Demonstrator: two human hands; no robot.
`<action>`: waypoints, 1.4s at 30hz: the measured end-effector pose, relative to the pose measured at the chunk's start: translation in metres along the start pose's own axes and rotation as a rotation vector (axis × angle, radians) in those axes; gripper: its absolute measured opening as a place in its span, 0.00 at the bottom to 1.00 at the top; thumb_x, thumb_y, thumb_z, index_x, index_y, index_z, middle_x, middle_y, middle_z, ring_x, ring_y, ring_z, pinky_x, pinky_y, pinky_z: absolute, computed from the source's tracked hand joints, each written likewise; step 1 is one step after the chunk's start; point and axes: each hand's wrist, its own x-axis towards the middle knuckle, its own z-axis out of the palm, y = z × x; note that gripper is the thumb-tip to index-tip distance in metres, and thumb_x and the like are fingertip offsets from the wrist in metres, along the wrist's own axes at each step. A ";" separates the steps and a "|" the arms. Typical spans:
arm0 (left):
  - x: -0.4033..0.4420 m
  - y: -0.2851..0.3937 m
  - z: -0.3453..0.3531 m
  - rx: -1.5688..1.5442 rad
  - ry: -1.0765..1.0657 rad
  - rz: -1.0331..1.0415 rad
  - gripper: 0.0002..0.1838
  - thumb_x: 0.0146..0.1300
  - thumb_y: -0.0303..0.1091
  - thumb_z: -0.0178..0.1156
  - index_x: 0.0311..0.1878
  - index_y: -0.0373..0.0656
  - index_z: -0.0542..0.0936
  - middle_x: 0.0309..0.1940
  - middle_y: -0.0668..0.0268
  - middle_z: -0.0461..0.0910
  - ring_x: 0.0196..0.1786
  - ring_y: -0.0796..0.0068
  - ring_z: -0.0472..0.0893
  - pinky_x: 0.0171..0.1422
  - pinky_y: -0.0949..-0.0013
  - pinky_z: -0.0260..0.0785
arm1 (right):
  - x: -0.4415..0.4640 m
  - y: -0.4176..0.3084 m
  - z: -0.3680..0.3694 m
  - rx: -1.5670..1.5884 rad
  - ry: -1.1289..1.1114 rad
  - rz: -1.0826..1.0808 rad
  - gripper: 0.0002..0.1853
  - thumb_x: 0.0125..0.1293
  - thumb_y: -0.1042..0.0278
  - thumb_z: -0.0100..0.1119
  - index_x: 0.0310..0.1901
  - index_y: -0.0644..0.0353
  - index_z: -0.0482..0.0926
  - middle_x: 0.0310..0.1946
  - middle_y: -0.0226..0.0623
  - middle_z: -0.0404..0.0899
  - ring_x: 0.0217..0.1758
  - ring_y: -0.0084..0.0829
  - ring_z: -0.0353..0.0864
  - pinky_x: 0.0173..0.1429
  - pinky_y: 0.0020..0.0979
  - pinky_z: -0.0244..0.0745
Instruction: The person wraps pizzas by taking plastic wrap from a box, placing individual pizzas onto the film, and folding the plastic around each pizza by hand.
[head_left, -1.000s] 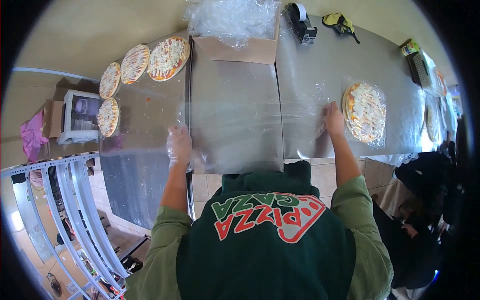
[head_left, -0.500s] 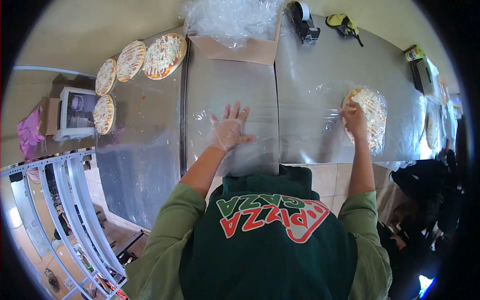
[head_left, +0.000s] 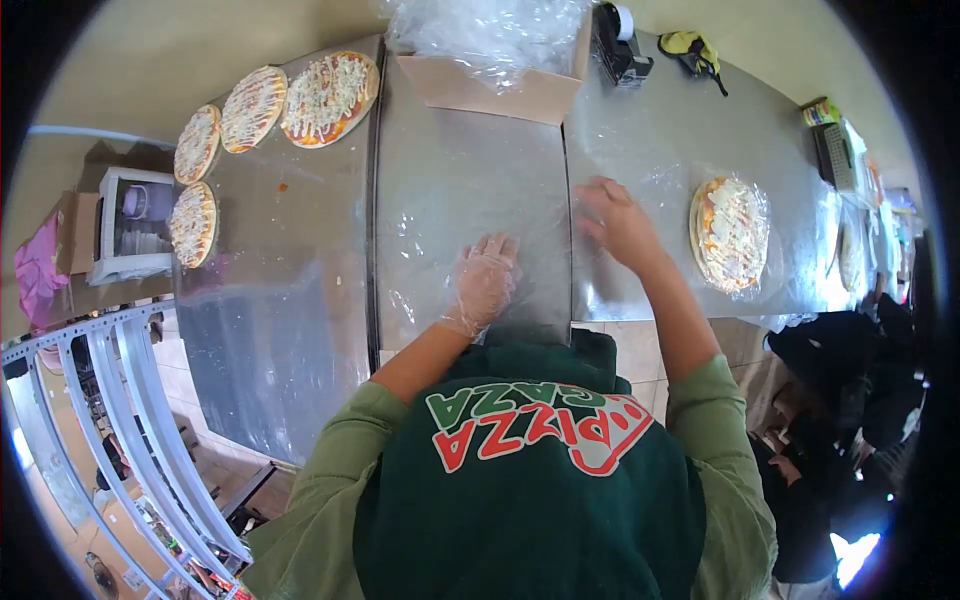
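Observation:
My left hand (head_left: 485, 283), in a clear plastic glove, lies flat on clear plastic film (head_left: 420, 285) spread over the middle of the metal table. Its fingers are extended and it holds nothing. To the right, my right hand (head_left: 615, 222) is over the table just past the seam, slightly blurred, with thumb and fingers apart and nothing visible between them. Further right sits a cheese-topped pizza (head_left: 730, 235) with clear film around it. At the far left are several uncovered pizzas, the biggest one (head_left: 330, 98) nearest the middle.
A cardboard box (head_left: 490, 90) full of crumpled clear plastic stands at the back. Beside it are a black tape dispenser (head_left: 622, 62) and a yellow-black item (head_left: 692, 50). A metal rack (head_left: 160, 400) stands at lower left. Another person in dark clothes (head_left: 830, 370) is at right.
My left hand has moved right from the table's left seam and lies flat. My right hand touched the right pizza half a second ago, then moved left away from it.

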 end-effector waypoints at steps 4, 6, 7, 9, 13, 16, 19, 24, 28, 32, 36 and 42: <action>-0.039 0.018 -0.076 0.180 -0.080 -0.150 0.55 0.41 0.64 0.64 0.71 0.55 0.51 0.73 0.63 0.42 0.73 0.56 0.46 0.63 0.29 0.46 | -0.021 0.026 -0.009 -0.301 -0.308 0.542 0.60 0.33 0.61 0.76 0.69 0.38 0.46 0.70 0.51 0.38 0.73 0.51 0.42 0.67 0.54 0.53; -0.039 0.006 -0.089 0.238 -0.185 -0.138 0.58 0.38 0.66 0.64 0.71 0.57 0.48 0.73 0.64 0.39 0.74 0.57 0.43 0.63 0.28 0.45 | -0.035 0.053 -0.014 -0.299 -0.408 0.534 0.71 0.24 0.61 0.80 0.70 0.34 0.37 0.71 0.51 0.28 0.74 0.53 0.32 0.68 0.59 0.48; -0.040 0.002 -0.094 0.248 -0.233 -0.108 0.62 0.34 0.65 0.67 0.71 0.57 0.46 0.73 0.62 0.39 0.74 0.55 0.42 0.63 0.29 0.45 | -0.036 0.055 -0.017 -0.330 -0.448 0.564 0.70 0.25 0.63 0.79 0.70 0.36 0.38 0.71 0.52 0.29 0.74 0.54 0.34 0.69 0.55 0.48; -0.040 -0.007 -0.104 0.272 -0.320 -0.053 0.69 0.25 0.63 0.72 0.72 0.57 0.43 0.73 0.58 0.39 0.74 0.52 0.40 0.64 0.29 0.45 | -0.034 0.057 -0.024 -0.394 -0.519 0.615 0.67 0.26 0.66 0.78 0.70 0.38 0.41 0.71 0.55 0.30 0.73 0.56 0.38 0.72 0.48 0.47; -0.064 -0.056 -0.112 -0.019 0.072 -0.098 0.59 0.36 0.54 0.72 0.71 0.56 0.48 0.71 0.53 0.42 0.73 0.53 0.45 0.68 0.42 0.49 | -0.023 0.063 -0.012 -0.449 -0.308 0.476 0.39 0.44 0.84 0.53 0.63 0.55 0.59 0.67 0.55 0.49 0.69 0.55 0.51 0.69 0.42 0.54; -0.092 -0.154 -0.133 -0.951 0.918 -0.084 0.41 0.52 0.46 0.65 0.67 0.48 0.56 0.65 0.55 0.55 0.66 0.60 0.58 0.65 0.55 0.57 | -0.027 0.066 0.012 -0.230 -0.163 0.196 0.33 0.45 0.88 0.42 0.58 0.59 0.65 0.60 0.51 0.63 0.65 0.50 0.60 0.66 0.42 0.59; -0.133 -0.297 -0.164 -1.423 1.811 -0.577 0.20 0.62 0.53 0.53 0.43 0.45 0.70 0.34 0.68 0.68 0.36 0.74 0.69 0.42 0.68 0.66 | -0.025 0.060 0.025 -0.154 -0.125 0.215 0.32 0.45 0.89 0.40 0.56 0.60 0.66 0.56 0.50 0.67 0.62 0.48 0.64 0.65 0.39 0.60; -0.197 -0.400 -0.215 -2.085 2.017 -1.216 0.37 0.61 0.64 0.33 0.55 0.42 0.72 0.47 0.58 0.75 0.51 0.61 0.73 0.61 0.54 0.57 | -0.024 0.062 0.013 -0.015 -0.161 0.261 0.28 0.50 0.84 0.45 0.57 0.61 0.66 0.55 0.45 0.70 0.61 0.42 0.66 0.65 0.35 0.60; -0.207 -0.462 -0.211 -2.290 1.879 -0.959 0.46 0.56 0.71 0.21 0.54 0.43 0.73 0.50 0.56 0.75 0.53 0.59 0.72 0.60 0.49 0.56 | -0.022 0.055 0.011 0.024 -0.160 0.388 0.27 0.52 0.78 0.53 0.58 0.58 0.67 0.57 0.46 0.68 0.63 0.44 0.66 0.64 0.36 0.62; -0.188 -0.507 -0.173 -2.172 1.623 0.089 0.48 0.57 0.71 0.18 0.60 0.39 0.66 0.56 0.54 0.70 0.58 0.56 0.69 0.63 0.47 0.55 | -0.022 0.050 0.009 -0.016 -0.149 0.418 0.29 0.52 0.76 0.58 0.58 0.57 0.68 0.58 0.46 0.68 0.63 0.43 0.66 0.65 0.36 0.63; -0.155 -0.487 -0.165 -2.256 1.489 0.676 0.40 0.62 0.62 0.27 0.64 0.39 0.62 0.65 0.53 0.59 0.66 0.51 0.59 0.66 0.43 0.51 | -0.021 0.046 0.008 -0.017 -0.165 0.447 0.29 0.51 0.76 0.58 0.59 0.57 0.67 0.58 0.44 0.69 0.62 0.41 0.67 0.64 0.36 0.64; -0.122 -0.491 -0.144 -2.252 1.375 0.707 0.32 0.65 0.53 0.41 0.65 0.40 0.60 0.66 0.53 0.58 0.68 0.49 0.57 0.69 0.38 0.47 | -0.022 0.039 0.010 -0.085 -0.124 0.410 0.29 0.51 0.77 0.57 0.59 0.58 0.67 0.57 0.44 0.69 0.61 0.41 0.68 0.62 0.36 0.65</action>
